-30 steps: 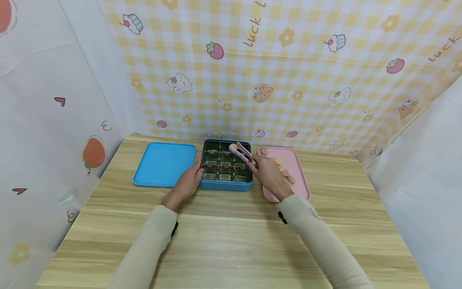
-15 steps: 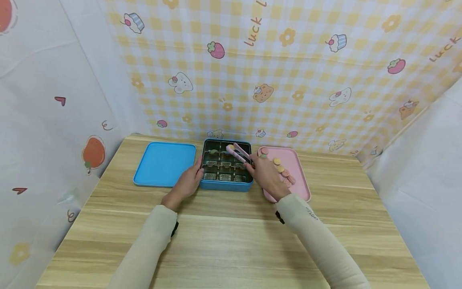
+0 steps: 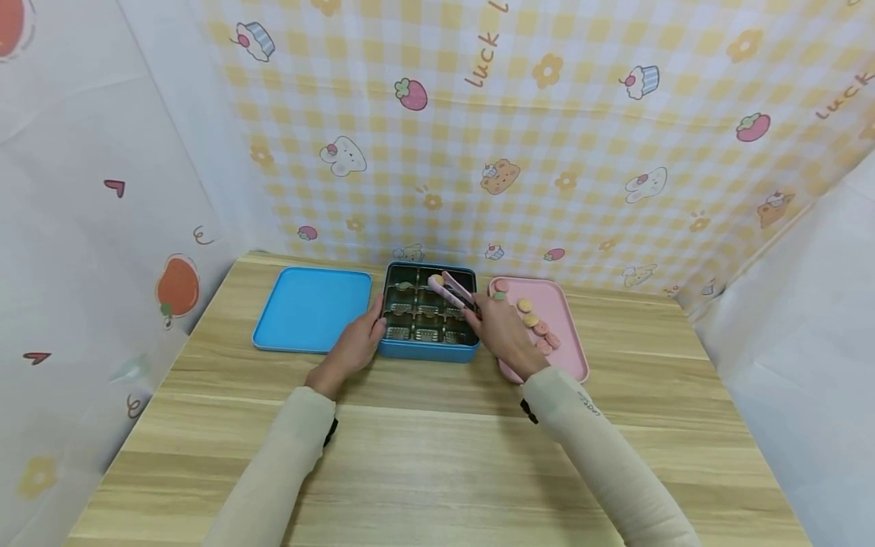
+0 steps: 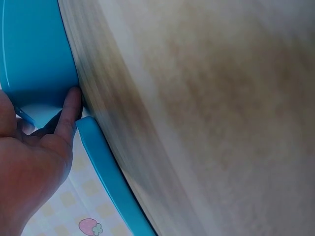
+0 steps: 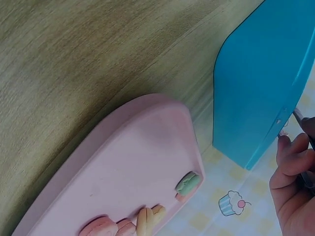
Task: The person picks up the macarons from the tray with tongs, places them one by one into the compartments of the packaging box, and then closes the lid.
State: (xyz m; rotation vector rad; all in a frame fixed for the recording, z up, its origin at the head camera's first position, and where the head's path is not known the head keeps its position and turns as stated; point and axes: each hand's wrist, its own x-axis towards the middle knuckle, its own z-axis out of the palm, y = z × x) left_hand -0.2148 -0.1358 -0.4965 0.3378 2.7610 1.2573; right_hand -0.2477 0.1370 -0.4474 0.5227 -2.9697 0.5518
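The left hand (image 3: 355, 346) lay against the left side of the box (image 3: 429, 352), fingers straight; from its right, the right hand (image 3: 504, 328) gripped tongs (image 3: 448, 294). These had just shifted slightly left, putting their yellow cookie (image 3: 437, 280) at the box's back middle compartment (image 3: 424, 274), apparently unreleased. Right of the box, that hand hid part of the pink tray (image 3: 557, 304) of cookies (image 3: 531, 320); left lay a blue lid (image 3: 311, 310). Patterned cloth (image 3: 444, 144) hung behind.

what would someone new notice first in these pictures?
Probably the cartoon-printed yellow-checked backdrop behind the table. Next, the blue divided box toward the table's back middle, with pale pink tongs held across its opening by the right grip. Right of it, macaron-like pieces lie on a pink tray.
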